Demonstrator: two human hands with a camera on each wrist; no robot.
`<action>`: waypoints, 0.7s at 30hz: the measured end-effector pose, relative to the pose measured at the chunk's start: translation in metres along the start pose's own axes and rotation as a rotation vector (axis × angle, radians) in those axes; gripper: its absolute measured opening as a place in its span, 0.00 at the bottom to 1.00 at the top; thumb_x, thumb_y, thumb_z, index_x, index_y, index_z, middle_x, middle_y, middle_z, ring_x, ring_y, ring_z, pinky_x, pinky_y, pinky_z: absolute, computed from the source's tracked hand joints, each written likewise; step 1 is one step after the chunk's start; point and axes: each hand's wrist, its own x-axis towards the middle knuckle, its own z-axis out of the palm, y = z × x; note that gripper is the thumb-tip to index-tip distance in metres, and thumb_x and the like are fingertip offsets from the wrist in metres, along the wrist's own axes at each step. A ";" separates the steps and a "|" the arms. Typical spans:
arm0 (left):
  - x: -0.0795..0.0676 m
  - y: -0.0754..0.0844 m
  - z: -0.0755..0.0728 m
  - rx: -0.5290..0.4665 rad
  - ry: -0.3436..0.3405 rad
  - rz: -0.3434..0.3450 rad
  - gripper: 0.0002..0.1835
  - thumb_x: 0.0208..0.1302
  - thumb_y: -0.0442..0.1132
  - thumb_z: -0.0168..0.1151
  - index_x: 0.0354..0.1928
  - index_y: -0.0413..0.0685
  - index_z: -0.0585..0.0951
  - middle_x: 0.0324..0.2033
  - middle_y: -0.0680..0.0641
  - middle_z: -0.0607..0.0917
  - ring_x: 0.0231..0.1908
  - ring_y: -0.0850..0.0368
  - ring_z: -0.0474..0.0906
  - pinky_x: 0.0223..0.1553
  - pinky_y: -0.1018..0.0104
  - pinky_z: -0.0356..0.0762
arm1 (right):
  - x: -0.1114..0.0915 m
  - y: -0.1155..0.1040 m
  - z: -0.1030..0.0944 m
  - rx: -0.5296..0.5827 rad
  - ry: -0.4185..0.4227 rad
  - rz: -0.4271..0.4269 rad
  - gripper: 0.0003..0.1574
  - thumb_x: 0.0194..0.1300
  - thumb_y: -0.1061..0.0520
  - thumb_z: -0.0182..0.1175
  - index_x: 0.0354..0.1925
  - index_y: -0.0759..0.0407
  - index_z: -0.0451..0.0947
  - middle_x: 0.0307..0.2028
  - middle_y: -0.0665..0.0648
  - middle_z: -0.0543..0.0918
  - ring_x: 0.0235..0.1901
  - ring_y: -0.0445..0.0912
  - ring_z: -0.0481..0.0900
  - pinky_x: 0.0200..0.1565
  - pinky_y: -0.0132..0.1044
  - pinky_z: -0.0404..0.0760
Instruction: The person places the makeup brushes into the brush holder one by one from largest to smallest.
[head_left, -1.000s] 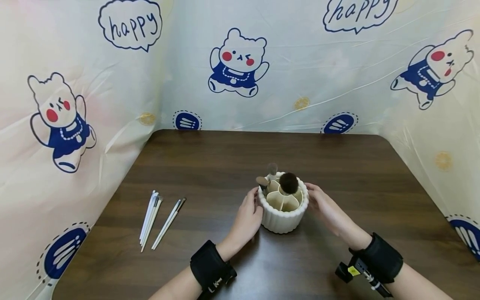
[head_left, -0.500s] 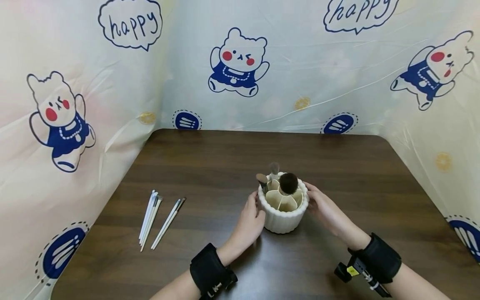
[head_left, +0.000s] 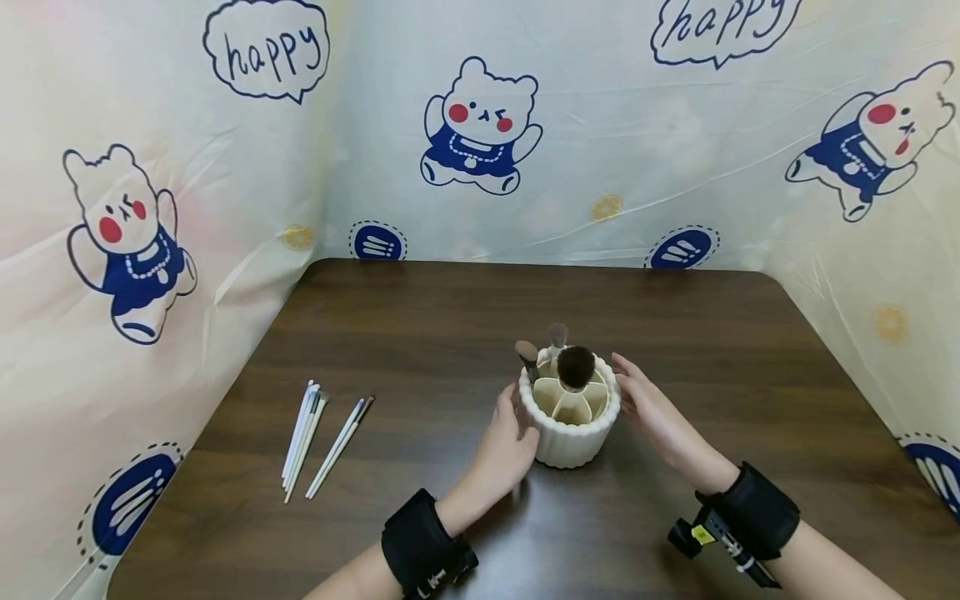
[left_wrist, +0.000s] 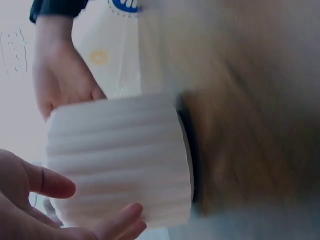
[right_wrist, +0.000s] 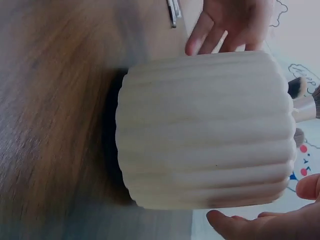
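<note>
Brush holder (head_left: 568, 443), white, backdrop lettering (head_left: 272, 53) ("happy")

the head view looks forward and down over the table (head_left: 420, 325); the partly blurred wrist views, close and sideways, share the holder (right_wrist: 205, 130) from seemingly opposite sides.

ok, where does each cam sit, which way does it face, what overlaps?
Head: worn on the head, looking forward and down at the table and pot; left hand, right hand and forearms show.
Left wrist: on that wrist, facing the pot's side, image turned sideways; left hand near, right hand beyond.
Right wrist: on that wrist, facing the pot from across, also sideways; right hand near, left hand beyond.
Shared: both wrist views show the pot and both hands.
</note>
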 end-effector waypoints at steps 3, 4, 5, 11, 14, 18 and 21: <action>-0.006 0.002 0.001 0.004 -0.021 -0.003 0.35 0.64 0.33 0.46 0.71 0.33 0.49 0.70 0.32 0.57 0.70 0.42 0.56 0.68 0.45 0.59 | 0.002 0.002 0.000 -0.029 -0.009 -0.029 0.36 0.78 0.51 0.27 0.75 0.62 0.28 0.75 0.68 0.36 0.74 0.60 0.39 0.72 0.58 0.44; -0.007 0.003 0.001 0.001 -0.027 -0.005 0.36 0.64 0.33 0.46 0.71 0.33 0.48 0.70 0.32 0.56 0.70 0.42 0.55 0.68 0.45 0.59 | 0.002 0.002 0.000 -0.038 -0.010 -0.035 0.36 0.78 0.51 0.27 0.75 0.63 0.30 0.75 0.68 0.37 0.74 0.61 0.39 0.72 0.58 0.44; -0.007 0.003 0.000 -0.003 -0.028 0.001 0.35 0.63 0.33 0.46 0.71 0.33 0.48 0.70 0.32 0.56 0.70 0.42 0.55 0.68 0.44 0.58 | 0.002 0.002 0.001 -0.044 -0.010 -0.036 0.36 0.78 0.51 0.27 0.74 0.64 0.31 0.75 0.68 0.37 0.74 0.60 0.39 0.72 0.58 0.44; 0.002 0.001 -0.004 0.011 -0.019 0.040 0.35 0.62 0.31 0.47 0.71 0.32 0.50 0.69 0.31 0.59 0.67 0.41 0.60 0.64 0.46 0.64 | -0.004 0.001 0.004 -0.031 -0.007 -0.005 0.36 0.77 0.53 0.31 0.74 0.65 0.34 0.75 0.68 0.42 0.74 0.59 0.44 0.73 0.56 0.46; 0.007 -0.001 -0.007 0.031 -0.016 0.038 0.34 0.62 0.32 0.47 0.71 0.34 0.52 0.67 0.32 0.63 0.58 0.43 0.69 0.54 0.51 0.71 | -0.007 0.001 0.004 -0.030 -0.004 0.004 0.36 0.76 0.53 0.32 0.74 0.65 0.35 0.75 0.67 0.44 0.74 0.57 0.46 0.73 0.55 0.47; 0.008 -0.002 -0.007 0.026 -0.018 0.025 0.36 0.63 0.33 0.48 0.72 0.35 0.51 0.68 0.32 0.62 0.58 0.43 0.70 0.55 0.50 0.72 | -0.006 0.000 0.001 -0.042 0.012 -0.008 0.36 0.77 0.52 0.31 0.74 0.67 0.36 0.74 0.69 0.44 0.74 0.59 0.46 0.73 0.56 0.48; 0.001 -0.002 -0.004 -0.003 -0.027 0.009 0.38 0.62 0.32 0.48 0.73 0.34 0.47 0.70 0.30 0.56 0.67 0.41 0.61 0.65 0.44 0.63 | -0.002 0.000 -0.002 -0.046 0.013 -0.028 0.37 0.78 0.49 0.29 0.74 0.66 0.33 0.75 0.69 0.40 0.74 0.62 0.42 0.72 0.59 0.47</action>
